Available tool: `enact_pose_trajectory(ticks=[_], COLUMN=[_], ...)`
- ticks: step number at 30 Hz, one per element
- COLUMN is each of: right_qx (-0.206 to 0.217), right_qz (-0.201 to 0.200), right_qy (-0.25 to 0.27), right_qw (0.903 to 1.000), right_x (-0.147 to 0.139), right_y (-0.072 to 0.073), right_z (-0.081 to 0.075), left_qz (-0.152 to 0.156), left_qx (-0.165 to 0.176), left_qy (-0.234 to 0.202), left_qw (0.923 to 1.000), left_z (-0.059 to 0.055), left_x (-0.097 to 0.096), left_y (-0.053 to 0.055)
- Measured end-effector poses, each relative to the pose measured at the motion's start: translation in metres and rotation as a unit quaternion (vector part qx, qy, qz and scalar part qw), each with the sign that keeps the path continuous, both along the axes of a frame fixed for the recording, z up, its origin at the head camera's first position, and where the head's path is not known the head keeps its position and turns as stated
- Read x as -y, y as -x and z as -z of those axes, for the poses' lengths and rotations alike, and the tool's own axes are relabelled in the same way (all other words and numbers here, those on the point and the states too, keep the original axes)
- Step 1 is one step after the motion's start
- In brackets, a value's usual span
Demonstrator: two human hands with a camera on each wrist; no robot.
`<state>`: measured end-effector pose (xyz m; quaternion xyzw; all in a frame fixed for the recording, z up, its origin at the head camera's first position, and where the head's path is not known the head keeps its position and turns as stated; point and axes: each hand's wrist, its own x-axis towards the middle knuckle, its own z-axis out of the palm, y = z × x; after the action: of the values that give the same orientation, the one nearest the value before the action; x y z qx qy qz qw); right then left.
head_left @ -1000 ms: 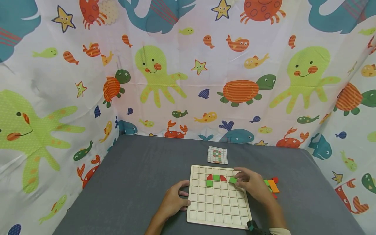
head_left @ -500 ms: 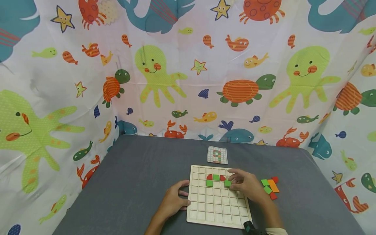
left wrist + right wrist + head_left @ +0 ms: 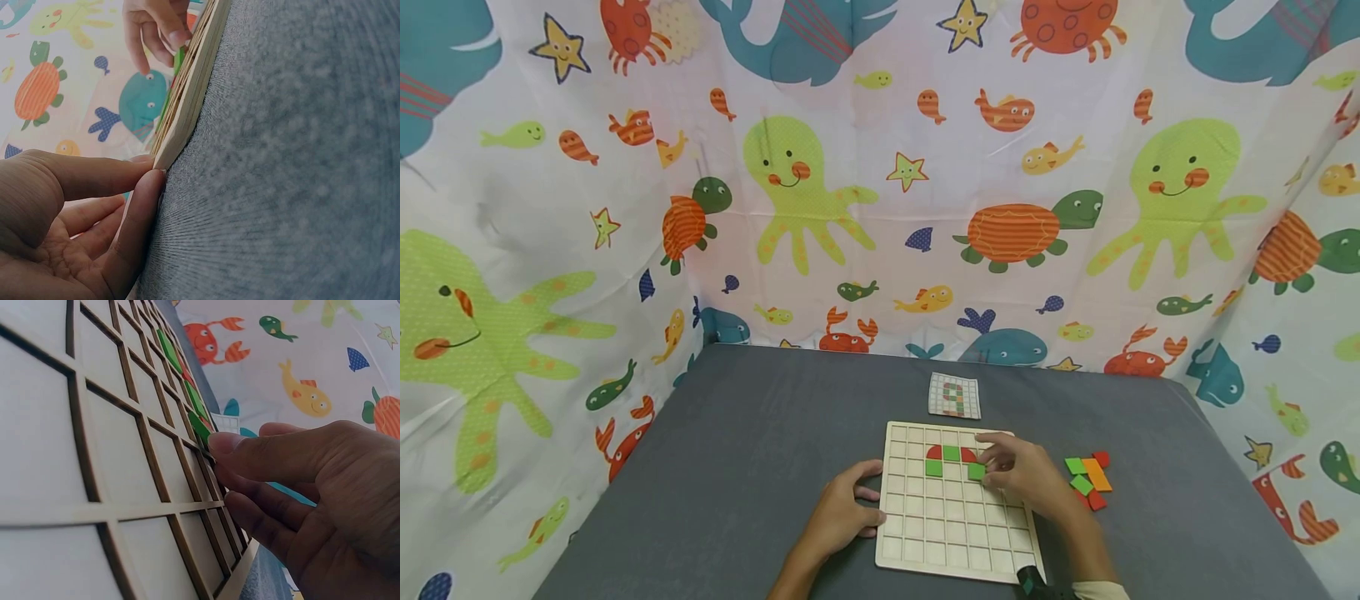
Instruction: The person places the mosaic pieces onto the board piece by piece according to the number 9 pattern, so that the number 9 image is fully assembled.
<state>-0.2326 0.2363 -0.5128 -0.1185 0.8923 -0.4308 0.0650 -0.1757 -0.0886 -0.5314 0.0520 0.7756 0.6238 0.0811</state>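
Since a moment ago, we see the green square (image 3: 976,472) moved leftward, right of lower centre, just below a rounded red piece (image 3: 968,456); we judge it almost seated. The right hand (image 3: 1018,471) pinches it; the left hand (image 3: 842,512) pinches the board (image 3: 925,529).
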Motion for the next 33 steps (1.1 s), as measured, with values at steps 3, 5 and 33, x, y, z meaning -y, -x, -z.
enact_pose_trajectory(ticks=[3,5,33], right_qx=[-0.003,-0.004,-0.013], right_qz=[-0.006,-0.009,-0.010], right_qy=[0.003,0.007,0.034], right_qw=[1.0000,0.9999,0.9993], right_x=[0.0003,0.0005,0.0069], right_y=[0.0000,0.0001,-0.0018], right_z=[0.0005,0.0014,0.0034], left_qz=[-0.001,-0.002,-0.004], left_qx=[-0.001,0.000,-0.001], left_qy=[0.005,0.008,0.022], left_qw=[1.0000,1.0000,0.9998], left_z=[-0.0001,0.0001,0.0023], left_x=[-0.0001,-0.0002,0.0001], left_y=[-0.0001,-0.0001,0.0012])
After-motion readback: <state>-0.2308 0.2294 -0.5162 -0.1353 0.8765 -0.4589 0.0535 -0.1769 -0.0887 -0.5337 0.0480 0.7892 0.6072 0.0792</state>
